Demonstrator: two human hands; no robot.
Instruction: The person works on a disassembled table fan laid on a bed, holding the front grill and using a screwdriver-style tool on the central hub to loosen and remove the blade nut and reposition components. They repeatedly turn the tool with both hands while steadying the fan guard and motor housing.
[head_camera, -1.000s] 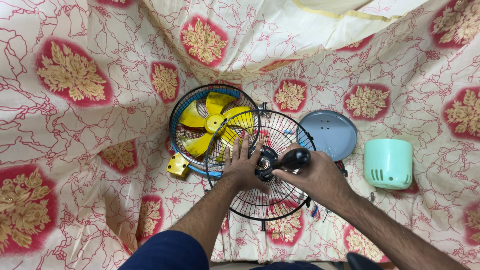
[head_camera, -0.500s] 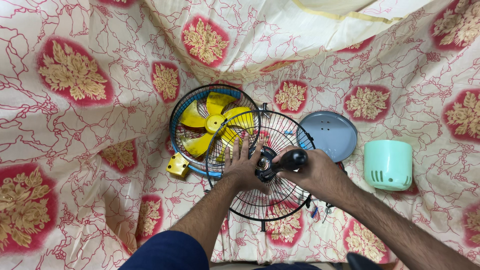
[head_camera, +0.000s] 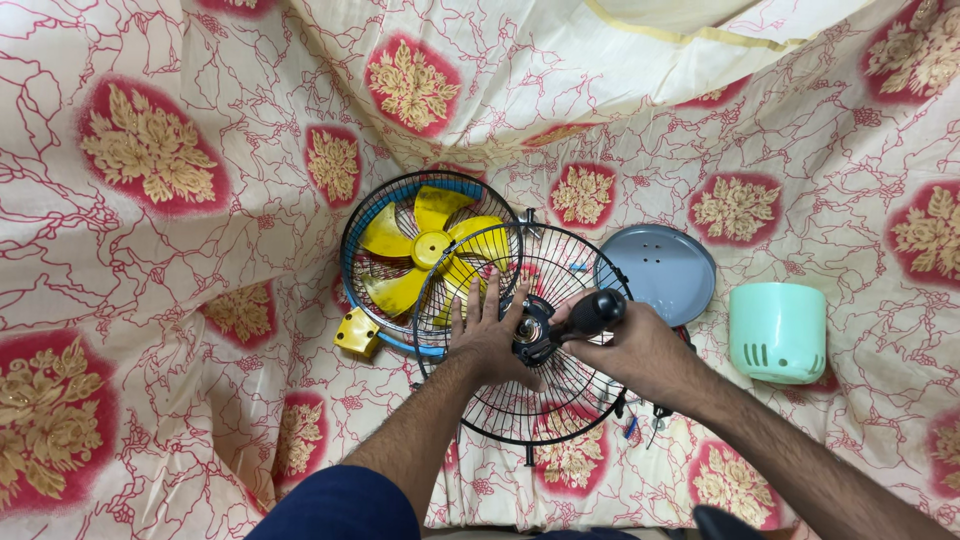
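A round black wire fan grille (head_camera: 560, 400) lies flat on the patterned cloth. My left hand (head_camera: 486, 338) presses flat on it, fingers spread, just left of its black centre hub (head_camera: 530, 338). My right hand (head_camera: 632, 345) grips a black-handled screwdriver (head_camera: 590, 314) whose tip meets the hub. Behind the grille, partly under its far left edge, lies a second grille with a blue rim (head_camera: 385, 340) holding a yellow fan blade (head_camera: 425, 245).
A round grey-blue plate (head_camera: 660, 270) lies right of the grille. A mint-green plastic housing (head_camera: 778, 332) sits further right. A small yellow part (head_camera: 357, 333) rests at the blue rim's left. Small loose pieces (head_camera: 630, 425) lie near the grille's right edge. Red-and-cream floral cloth (head_camera: 150, 250) covers everything.
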